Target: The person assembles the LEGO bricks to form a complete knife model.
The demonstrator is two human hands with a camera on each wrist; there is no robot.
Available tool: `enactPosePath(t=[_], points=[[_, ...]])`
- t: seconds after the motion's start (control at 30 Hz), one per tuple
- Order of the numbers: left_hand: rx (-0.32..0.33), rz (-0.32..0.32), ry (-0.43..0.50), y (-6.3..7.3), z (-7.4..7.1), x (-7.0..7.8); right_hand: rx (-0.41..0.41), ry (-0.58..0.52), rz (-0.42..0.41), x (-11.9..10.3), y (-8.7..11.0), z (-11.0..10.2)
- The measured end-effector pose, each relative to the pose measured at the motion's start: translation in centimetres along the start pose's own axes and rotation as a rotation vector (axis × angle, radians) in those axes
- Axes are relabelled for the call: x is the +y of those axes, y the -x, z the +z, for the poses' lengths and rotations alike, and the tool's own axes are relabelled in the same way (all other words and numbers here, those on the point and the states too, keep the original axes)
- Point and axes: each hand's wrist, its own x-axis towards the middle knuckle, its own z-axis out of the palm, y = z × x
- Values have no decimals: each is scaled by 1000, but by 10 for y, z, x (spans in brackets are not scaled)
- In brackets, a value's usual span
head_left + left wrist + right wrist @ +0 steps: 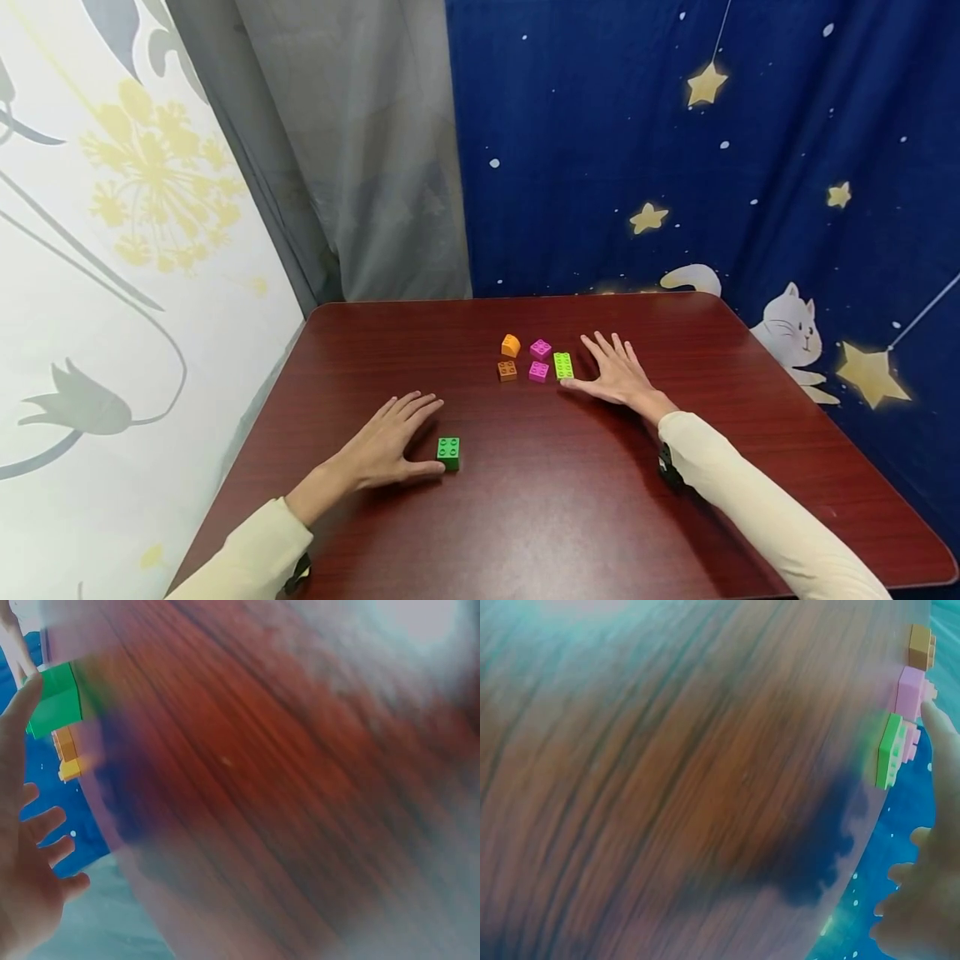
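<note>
My left hand (388, 443) is spread over the table's left half, fingers straight and holding nothing. Its thumb reaches the near side of a green building brick (448, 451); whether they touch I cannot tell. In the left wrist view, the green brick (57, 701) appears by the thumb. Farther back, my right hand (617, 373) is also spread and holds nothing. Its thumb tip lies by the near end of a flat lime-green brick (563, 365). Two magenta bricks (538, 372) sit just left of that, and the right wrist view shows the lime brick (889, 752) beside them.
A brown brick (507, 371) and an orange brick with a curved side (511, 345) stand left of the magenta ones. The dark red wooden table (517, 517) meets a patterned wall (150, 275) at left. A blue star curtain (585, 150) hangs behind it.
</note>
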Motion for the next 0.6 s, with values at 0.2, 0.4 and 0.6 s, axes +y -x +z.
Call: enactPosePath(t=[0.2, 0.4, 0.6], points=[[-3, 5, 103, -3, 3, 4, -36, -35, 4, -5, -3, 5], [-28, -20, 168, -2, 7, 6, -70, -87, 0, -9, -5, 9], [-55, -70, 261, -3, 8, 10, -68, -115, -16, -12, -8, 10]])
